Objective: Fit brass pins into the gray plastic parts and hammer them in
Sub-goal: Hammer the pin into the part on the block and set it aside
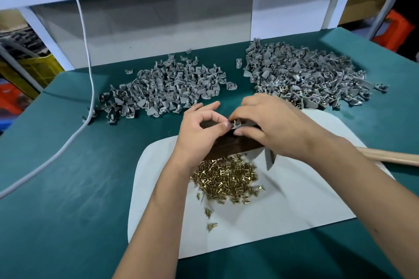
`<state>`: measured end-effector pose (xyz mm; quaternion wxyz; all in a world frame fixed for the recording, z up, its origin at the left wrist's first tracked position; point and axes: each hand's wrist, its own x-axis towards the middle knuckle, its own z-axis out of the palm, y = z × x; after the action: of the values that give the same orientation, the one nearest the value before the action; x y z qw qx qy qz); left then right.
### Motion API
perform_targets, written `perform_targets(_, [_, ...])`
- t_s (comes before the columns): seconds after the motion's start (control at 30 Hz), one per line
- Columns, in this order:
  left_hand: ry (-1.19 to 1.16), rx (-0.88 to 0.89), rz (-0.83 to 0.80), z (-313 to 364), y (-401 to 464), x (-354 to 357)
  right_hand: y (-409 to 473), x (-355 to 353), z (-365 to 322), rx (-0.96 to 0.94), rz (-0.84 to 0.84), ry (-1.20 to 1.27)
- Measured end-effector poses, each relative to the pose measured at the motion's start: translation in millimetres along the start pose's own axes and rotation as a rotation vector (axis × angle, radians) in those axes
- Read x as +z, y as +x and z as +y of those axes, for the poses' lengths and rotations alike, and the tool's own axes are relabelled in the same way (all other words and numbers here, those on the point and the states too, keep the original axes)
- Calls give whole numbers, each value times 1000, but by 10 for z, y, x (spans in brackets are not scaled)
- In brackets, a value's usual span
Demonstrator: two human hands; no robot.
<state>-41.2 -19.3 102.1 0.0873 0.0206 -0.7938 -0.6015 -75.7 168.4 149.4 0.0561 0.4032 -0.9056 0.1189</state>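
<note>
Left hand [199, 129]: thumb and forefinger pinching a small gray part [235, 125] w/ pin stem standing up from it; other fingers loosely spread. Right hand [267, 124]: fingers curled over same part from the other side, fingertips on it, thumb under. Part sits directly between both hands, above a dark block [229, 145] lying just beneath them. Brass pins [226, 176]: loose heap just near side of the block, between the forearms, on a white pad [294, 206]; a few strays nearer still. Gray parts, pile A [163, 88]: beyond left hand, no brass seen. Pile B [308, 75]: beyond right hand, some brass showing at near edge. Wooden handle [390, 156]: right of right wrist, head hidden. White cable [88, 70]: far left of hands, crossing green tabletop [68, 188].
</note>
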Motion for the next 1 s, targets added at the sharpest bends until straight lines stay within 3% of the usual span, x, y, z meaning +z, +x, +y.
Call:
perform_targets(0.17, [-104,25,47,-77,39,39,26,-16,135,27,33,-31])
perform_targets(0.43, [-196,60,78,-116,73,42,53,-2,648,530,154,-141])
perform_targets(0.63, [-163,61,108,-137,89,42,215,156,417,229,114,182])
perform_targets(1.0, [-29,60,263,-139,111,45,355,199,460,265,121,283])
